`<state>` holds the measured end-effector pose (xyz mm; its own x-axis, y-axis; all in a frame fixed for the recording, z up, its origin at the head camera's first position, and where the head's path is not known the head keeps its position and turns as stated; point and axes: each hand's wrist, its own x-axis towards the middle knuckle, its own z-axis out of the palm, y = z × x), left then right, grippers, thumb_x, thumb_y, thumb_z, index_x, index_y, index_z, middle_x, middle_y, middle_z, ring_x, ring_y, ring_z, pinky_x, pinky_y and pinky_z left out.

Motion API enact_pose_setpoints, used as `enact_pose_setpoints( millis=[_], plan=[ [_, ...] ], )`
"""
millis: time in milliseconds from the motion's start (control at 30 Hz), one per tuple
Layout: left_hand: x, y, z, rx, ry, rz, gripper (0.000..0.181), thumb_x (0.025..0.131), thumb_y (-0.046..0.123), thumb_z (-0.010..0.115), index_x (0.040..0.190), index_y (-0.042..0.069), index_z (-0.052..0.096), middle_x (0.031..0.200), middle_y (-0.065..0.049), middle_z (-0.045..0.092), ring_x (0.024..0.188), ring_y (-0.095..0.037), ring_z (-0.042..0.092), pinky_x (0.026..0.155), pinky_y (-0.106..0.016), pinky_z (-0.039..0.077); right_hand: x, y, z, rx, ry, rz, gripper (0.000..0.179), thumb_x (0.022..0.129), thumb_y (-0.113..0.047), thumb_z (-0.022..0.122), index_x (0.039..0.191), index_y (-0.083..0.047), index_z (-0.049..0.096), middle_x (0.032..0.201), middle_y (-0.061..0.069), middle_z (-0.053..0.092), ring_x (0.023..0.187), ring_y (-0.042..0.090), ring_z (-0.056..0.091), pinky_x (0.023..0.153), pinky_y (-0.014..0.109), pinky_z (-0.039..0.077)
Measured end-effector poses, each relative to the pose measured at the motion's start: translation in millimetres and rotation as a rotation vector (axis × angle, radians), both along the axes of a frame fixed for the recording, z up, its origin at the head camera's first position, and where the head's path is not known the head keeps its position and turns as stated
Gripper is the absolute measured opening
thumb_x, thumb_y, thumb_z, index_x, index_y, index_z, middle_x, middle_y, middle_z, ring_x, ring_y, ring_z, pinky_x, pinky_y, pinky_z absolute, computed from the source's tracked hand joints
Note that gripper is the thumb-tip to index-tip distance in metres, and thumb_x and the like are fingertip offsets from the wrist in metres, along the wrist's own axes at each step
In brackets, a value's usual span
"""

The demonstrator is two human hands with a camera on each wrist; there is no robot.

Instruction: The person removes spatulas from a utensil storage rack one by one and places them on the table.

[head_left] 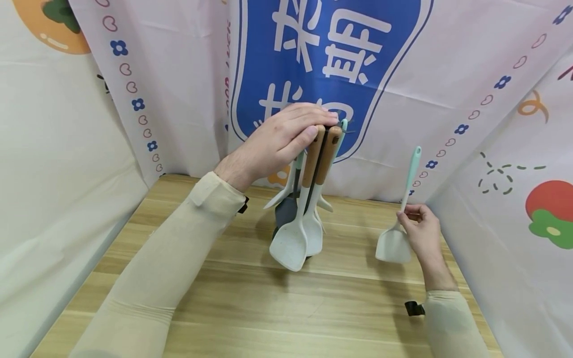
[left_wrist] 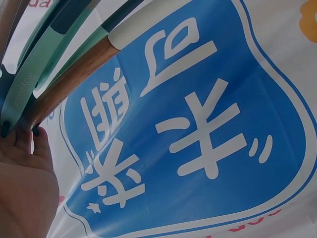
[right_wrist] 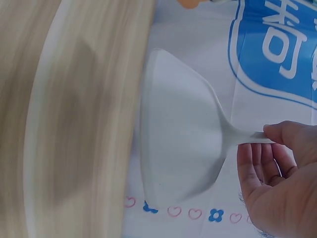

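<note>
While a pale wood-grain table (head_left: 250, 318) spread beneath the utensil cluster (head_left: 310, 209), a spatula (right_wrist: 183, 129) was held handle-up to the cluster's right, its broad white blade flaring from a slim white neck, its handle mint green. The right grip (head_left: 423, 231) pinched that neck; the left grip (head_left: 286, 134) lay across the cluster's top, fingers extended.

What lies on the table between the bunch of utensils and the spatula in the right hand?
Nothing: in the head view, the stretch of table between the utensils and the spatula in the right hand is bare.
</note>
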<state>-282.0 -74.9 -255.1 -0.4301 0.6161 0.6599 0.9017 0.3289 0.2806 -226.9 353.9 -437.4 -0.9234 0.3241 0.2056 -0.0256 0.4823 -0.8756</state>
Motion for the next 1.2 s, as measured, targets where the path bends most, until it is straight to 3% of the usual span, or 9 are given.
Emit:
enact_pose_setpoints(
  millis=[267, 600, 1033, 1200],
  plan=[
    [-0.6, 0.2, -0.2, 0.004, 0.000, -0.002, 0.049, 0.126, 0.030, 0.041, 0.163, 0.017, 0.070, 0.173, -0.001, 0.067, 0.176, -0.021, 0.046, 0.152, -0.035, 0.025, 0.5, 19.9, -5.3, 0.067, -0.029, -0.021, 0.028, 0.110, -0.006, 0.079, 0.132, 0.009, 0.071, 0.093, -0.040, 0.061, 0.088, -0.019, 0.062, 0.080, 0.001, 0.055],
    [-1.5, 0.4, -0.8, 0.008, -0.003, -0.005, 0.048, 0.126, 0.028, 0.042, 0.163, 0.016, 0.070, 0.173, -0.001, 0.067, 0.176, -0.021, 0.045, 0.152, -0.035, 0.024, -1.0, 42.5, -10.8, 0.084, -0.084, -0.058, 0.028, 0.111, -0.007, 0.075, 0.133, 0.010, 0.070, 0.088, -0.035, 0.062, 0.082, -0.018, 0.061, 0.075, 0.003, 0.056],
    [-1.3, 1.0, -1.4, 0.005, -0.005, -0.001, 0.049, 0.126, 0.029, 0.041, 0.164, 0.016, 0.069, 0.174, -0.001, 0.066, 0.177, -0.021, 0.044, 0.152, -0.035, 0.023, -0.9, 67.4, -23.4, 0.195, -0.151, -0.090, 0.031, 0.113, -0.011, 0.071, 0.137, 0.008, 0.071, 0.104, -0.009, 0.074, 0.083, -0.019, 0.058, 0.074, 0.002, 0.053],
    [-1.6, 1.4, -1.6, 0.006, 0.004, 0.001, 0.049, 0.126, 0.030, 0.041, 0.163, 0.016, 0.070, 0.173, -0.001, 0.066, 0.177, -0.021, 0.044, 0.152, -0.034, 0.023, -0.4, 77.1, -26.9, 0.248, -0.177, -0.067, 0.031, 0.114, -0.012, 0.070, 0.136, 0.009, 0.070, 0.116, 0.017, 0.082, 0.081, -0.018, 0.056, 0.072, 0.004, 0.053]
  ],
)
